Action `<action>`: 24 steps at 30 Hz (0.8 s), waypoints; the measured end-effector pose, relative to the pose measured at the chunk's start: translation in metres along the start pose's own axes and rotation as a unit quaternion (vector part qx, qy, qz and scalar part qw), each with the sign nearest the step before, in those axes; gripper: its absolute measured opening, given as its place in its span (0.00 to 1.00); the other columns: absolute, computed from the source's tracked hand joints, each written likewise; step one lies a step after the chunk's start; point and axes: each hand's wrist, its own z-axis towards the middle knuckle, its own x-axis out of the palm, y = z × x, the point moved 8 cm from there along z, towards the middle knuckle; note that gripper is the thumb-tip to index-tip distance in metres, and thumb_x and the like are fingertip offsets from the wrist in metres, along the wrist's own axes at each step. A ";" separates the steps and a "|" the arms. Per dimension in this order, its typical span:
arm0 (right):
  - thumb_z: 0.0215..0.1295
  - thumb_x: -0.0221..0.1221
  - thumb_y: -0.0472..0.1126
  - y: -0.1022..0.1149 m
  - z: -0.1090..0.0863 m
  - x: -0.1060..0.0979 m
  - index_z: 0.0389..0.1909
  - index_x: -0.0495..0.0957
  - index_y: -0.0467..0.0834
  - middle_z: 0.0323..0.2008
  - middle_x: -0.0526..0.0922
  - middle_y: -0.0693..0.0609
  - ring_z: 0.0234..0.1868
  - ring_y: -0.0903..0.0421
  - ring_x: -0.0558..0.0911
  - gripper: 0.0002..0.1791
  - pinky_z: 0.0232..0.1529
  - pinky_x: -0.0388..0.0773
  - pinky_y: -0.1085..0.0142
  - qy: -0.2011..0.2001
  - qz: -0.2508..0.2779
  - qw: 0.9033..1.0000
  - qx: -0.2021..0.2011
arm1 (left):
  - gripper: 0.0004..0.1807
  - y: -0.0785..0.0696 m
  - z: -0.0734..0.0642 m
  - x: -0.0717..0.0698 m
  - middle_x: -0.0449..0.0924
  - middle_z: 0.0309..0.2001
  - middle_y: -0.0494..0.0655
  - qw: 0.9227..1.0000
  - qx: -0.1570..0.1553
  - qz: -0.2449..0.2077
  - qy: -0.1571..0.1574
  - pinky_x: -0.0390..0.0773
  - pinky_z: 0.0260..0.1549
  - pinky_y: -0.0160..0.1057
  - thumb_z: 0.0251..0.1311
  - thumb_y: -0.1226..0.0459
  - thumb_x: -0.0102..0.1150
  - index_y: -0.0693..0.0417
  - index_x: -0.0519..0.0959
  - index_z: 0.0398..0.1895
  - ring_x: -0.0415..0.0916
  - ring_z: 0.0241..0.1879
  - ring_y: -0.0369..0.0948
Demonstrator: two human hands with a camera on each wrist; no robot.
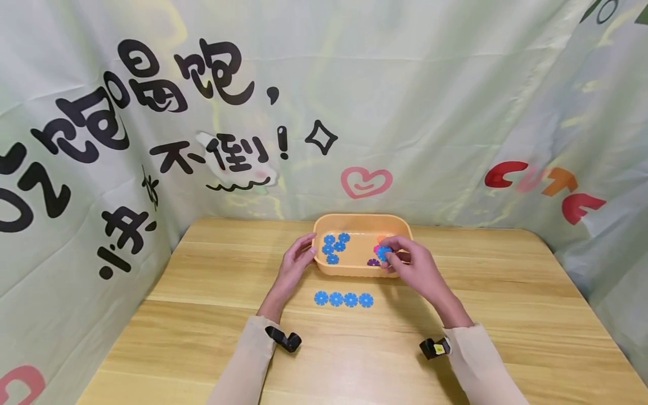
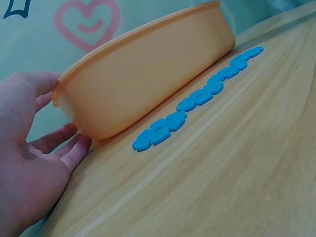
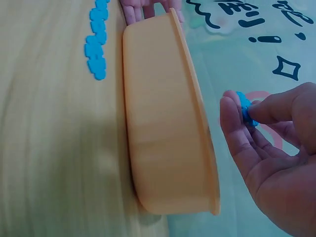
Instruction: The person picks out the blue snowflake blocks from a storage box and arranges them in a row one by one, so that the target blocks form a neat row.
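Observation:
My right hand (image 1: 417, 267) pinches a blue notched plastic disc (image 1: 383, 253) between thumb and fingers, above the right end of the orange plastic tub (image 1: 356, 271). My left hand (image 1: 292, 264) rests its fingers against the outside of the tub's left end, as the left wrist view shows too. Several blue notched discs (image 1: 332, 247) lie inside on the left. A purple disc (image 1: 373, 262), a pink one (image 1: 376, 248) and an orange one (image 1: 382, 239) sit at the right, partly hidden by the right hand.
In front of the tub, several blue discs (image 1: 343, 299) lie in a straight row on the wooden table (image 1: 212, 315). A printed curtain (image 1: 435, 112) hangs behind the table and along both sides. Each wrist wears a black camera mount (image 1: 283, 339).

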 end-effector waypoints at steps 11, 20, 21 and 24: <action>0.72 0.59 0.28 -0.009 -0.023 -0.005 0.58 0.77 0.34 0.45 0.81 0.37 0.38 0.42 0.87 0.15 0.41 0.88 0.57 0.004 0.013 1.000 0.027 | 0.23 0.000 0.002 0.001 0.70 0.70 0.56 1.000 0.007 -0.009 0.010 0.77 0.61 0.40 0.76 0.62 0.56 0.50 0.73 0.71 0.69 0.68 0.51; 0.64 0.64 0.23 -0.008 -0.031 0.004 0.59 0.78 0.33 0.47 0.82 0.38 0.42 0.44 0.86 0.22 0.44 0.88 0.59 0.037 0.011 0.999 0.014 | 0.22 0.000 0.001 0.000 0.71 0.69 0.54 1.000 0.004 -0.004 0.004 0.78 0.61 0.39 0.75 0.61 0.57 0.47 0.74 0.70 0.71 0.68 0.50; 0.63 0.65 0.22 -0.008 -0.031 0.005 0.58 0.78 0.33 0.47 0.82 0.38 0.42 0.45 0.85 0.22 0.44 0.88 0.60 0.039 0.006 0.999 0.011 | 0.22 -0.001 0.001 0.000 0.71 0.69 0.54 1.000 0.005 -0.004 0.005 0.78 0.61 0.39 0.75 0.61 0.57 0.47 0.74 0.70 0.71 0.68 0.50; 0.62 0.65 0.22 -0.008 -0.033 0.008 0.56 0.80 0.35 0.46 0.83 0.40 0.42 0.48 0.85 0.21 0.43 0.87 0.64 0.041 -0.018 0.999 0.001 | 0.23 0.000 0.002 0.000 0.70 0.69 0.55 1.000 0.003 -0.005 0.007 0.78 0.61 0.39 0.76 0.60 0.57 0.48 0.73 0.71 0.70 0.68 0.51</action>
